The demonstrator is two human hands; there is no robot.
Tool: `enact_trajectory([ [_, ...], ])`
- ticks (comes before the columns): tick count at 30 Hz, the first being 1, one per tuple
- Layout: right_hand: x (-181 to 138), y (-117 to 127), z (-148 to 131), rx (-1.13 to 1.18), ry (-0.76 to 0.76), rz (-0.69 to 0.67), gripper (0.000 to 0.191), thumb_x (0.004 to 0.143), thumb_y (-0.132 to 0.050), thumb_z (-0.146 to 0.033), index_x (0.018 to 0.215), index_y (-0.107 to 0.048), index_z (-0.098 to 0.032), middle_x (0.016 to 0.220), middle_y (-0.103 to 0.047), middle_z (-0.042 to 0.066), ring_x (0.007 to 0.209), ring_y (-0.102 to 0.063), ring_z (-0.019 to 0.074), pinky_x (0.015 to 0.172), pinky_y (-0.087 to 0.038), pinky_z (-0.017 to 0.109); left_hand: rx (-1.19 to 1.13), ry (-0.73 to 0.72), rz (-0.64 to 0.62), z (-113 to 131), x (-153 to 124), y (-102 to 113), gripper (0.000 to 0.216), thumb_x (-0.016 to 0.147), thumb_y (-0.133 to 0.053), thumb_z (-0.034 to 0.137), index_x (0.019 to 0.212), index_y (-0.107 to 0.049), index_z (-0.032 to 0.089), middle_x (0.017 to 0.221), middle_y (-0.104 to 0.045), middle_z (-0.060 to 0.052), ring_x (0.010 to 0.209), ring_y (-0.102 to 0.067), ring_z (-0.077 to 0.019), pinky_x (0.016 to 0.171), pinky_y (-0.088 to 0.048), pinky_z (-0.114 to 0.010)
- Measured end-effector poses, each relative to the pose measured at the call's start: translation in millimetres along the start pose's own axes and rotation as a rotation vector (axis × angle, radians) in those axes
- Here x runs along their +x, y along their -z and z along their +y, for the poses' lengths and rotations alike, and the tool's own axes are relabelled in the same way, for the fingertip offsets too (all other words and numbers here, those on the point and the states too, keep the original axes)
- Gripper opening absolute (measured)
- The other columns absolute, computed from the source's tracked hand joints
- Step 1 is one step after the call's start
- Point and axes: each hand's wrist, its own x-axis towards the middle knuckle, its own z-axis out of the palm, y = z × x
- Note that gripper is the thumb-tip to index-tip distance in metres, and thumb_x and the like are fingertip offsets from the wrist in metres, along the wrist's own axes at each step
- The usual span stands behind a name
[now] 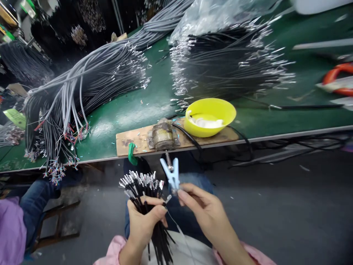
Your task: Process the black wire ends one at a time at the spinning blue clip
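My left hand (pixel 145 221) is closed around an upright bundle of black cables (pixel 140 189) with silvery stripped ends on top. One short silvery end pokes out sideways by its thumb, and a thin pale strand (pixel 180 232) trails down from there. My right hand (pixel 204 206) pinches thumb and forefinger together at the lower end of a light blue clothespin (pixel 172 175); what lies between the fingertips is hidden. The clothespin sits on the metal shaft (pixel 168 158) of a small motor (pixel 163 136), which is mounted on a wooden board (pixel 124 141).
A yellow bowl (pixel 211 114) with white material stands on the board, beside a green clamp (pixel 132 154). Black cables (pixel 226 66) and grey cables (pixel 110 55) lie piled on the green table (pixel 154 97). Orange-handled scissors (pixel 338 79) are at right. Another person's purple sleeve (pixel 12 230) shows at left.
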Motion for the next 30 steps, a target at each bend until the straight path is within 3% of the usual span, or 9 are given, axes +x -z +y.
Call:
enact_trajectory([
  [4,-10,-6,-8,-0.163,0.333,0.17,0.013,0.076,-0.061,-0.021,0.062,-0.061,-0.022,0.052,-0.052,-0.001,0.049,-0.047,0.0154,0.047,-0.038,0.027,-0.027,-0.026,0.081,6,-4,-5,0.02,0.057,-0.079,0.033,0.059,-0.071,0.015,0.041,-0.06,0.002,0.034,-0.054,-0.0109,0.035,-0.045,-0.02],
  [6,-13,-10,-11,-0.252,0.489,0.127,0.011,0.076,-0.062,-0.016,0.066,-0.062,-0.022,0.053,-0.053,-0.001,0.051,-0.047,0.0157,0.05,-0.039,0.028,0.024,-0.024,0.105,6,-6,-6,0.016,0.058,-0.078,0.029,0.061,-0.072,0.015,0.043,-0.063,0.002,0.036,-0.056,-0.0117,0.038,-0.048,-0.021],
  [9,-15,-16,-13,-0.423,0.603,0.02,0.004,0.078,-0.063,-0.021,0.078,-0.067,-0.022,0.062,-0.058,0.002,0.058,-0.05,0.0181,0.055,-0.042,0.031,0.129,-0.012,0.087,5,-9,-6,0.015,0.062,-0.074,0.028,0.062,-0.073,0.014,0.055,-0.07,-0.003,0.053,-0.065,-0.0178,0.056,-0.055,-0.026],
  [11,-15,-19,-11,-0.534,0.624,-0.019,0.009,0.08,-0.061,-0.025,0.083,-0.068,-0.021,0.066,-0.058,0.004,0.062,-0.051,0.0196,0.057,-0.043,0.032,0.157,-0.003,0.064,4,-11,-5,0.017,0.064,-0.073,0.03,0.064,-0.074,0.013,0.063,-0.072,-0.006,0.065,-0.068,-0.0219,0.065,-0.055,-0.029],
  [15,-15,-23,-4,-0.602,0.635,-0.051,0.012,0.082,-0.059,-0.029,0.083,-0.068,-0.021,0.069,-0.057,0.004,0.065,-0.052,0.0205,0.06,-0.043,0.034,0.167,0.016,0.021,4,-13,-5,0.021,0.066,-0.072,0.033,0.065,-0.074,0.013,0.066,-0.073,-0.006,0.069,-0.068,-0.0243,0.065,-0.055,-0.029],
  [20,-17,-26,0,-0.521,0.599,-0.036,0.009,0.08,-0.059,-0.02,0.076,-0.067,-0.023,0.066,-0.056,0.003,0.062,-0.051,0.0194,0.059,-0.043,0.034,0.177,0.032,-0.021,2,-14,-5,0.023,0.066,-0.071,0.034,0.059,-0.072,0.012,0.059,-0.07,-0.005,0.063,-0.066,-0.0236,0.059,-0.054,-0.028],
  [26,-24,-29,-6,-0.345,0.584,-0.019,0.013,0.073,-0.06,-0.01,0.068,-0.059,-0.022,0.06,-0.06,0.001,0.059,-0.053,0.0186,0.055,-0.043,0.031,0.153,0.009,-0.088,5,-15,-6,0.018,0.068,-0.068,0.03,0.062,-0.073,0.014,0.068,-0.073,-0.005,0.073,-0.067,-0.0245,0.073,-0.054,-0.031],
  [30,-26,-27,-5,-0.343,0.541,-0.011,0.017,0.075,-0.058,-0.012,0.062,-0.056,-0.022,0.052,-0.053,-0.001,0.051,-0.048,0.0167,0.05,-0.04,0.03,0.152,0.017,-0.085,-3,-14,-5,0.022,0.067,-0.07,0.03,0.052,-0.07,0.014,0.057,-0.069,-0.004,0.062,-0.066,-0.0213,0.063,-0.054,-0.028],
])
